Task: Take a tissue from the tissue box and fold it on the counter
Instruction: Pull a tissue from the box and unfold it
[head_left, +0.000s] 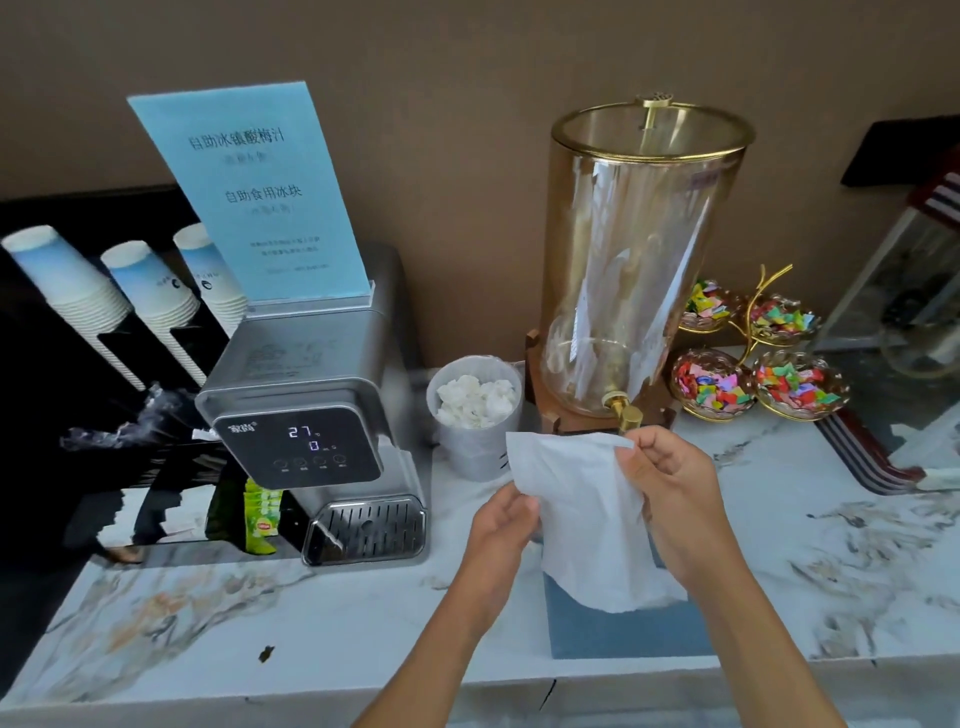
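Both hands hold a white tissue (582, 514) spread in the air above the blue tissue box (623, 623), which stands on the marble counter (831, 561) near its front edge. The right hand (670, 483) pinches the tissue's upper right corner between thumb and fingers. The left hand (506, 525) grips the tissue's left edge, fingers curled around it. The tissue hangs down over the box and hides the box top, and its lower edge drapes across the box's upper part.

Behind the hands, toward the counter's back edge, a small bin (475, 415) lined with a bag holds crumpled white paper. To its left stands a grey dispenser (311, 415) with a lit display, a blue sign (254, 192) on top of it. To the bin's right stands a glass drink jar (639, 260) on a wooden base, with bowls of coloured sweets (753, 358) beside it. Stacked paper cups (78, 280) sit at the far left.
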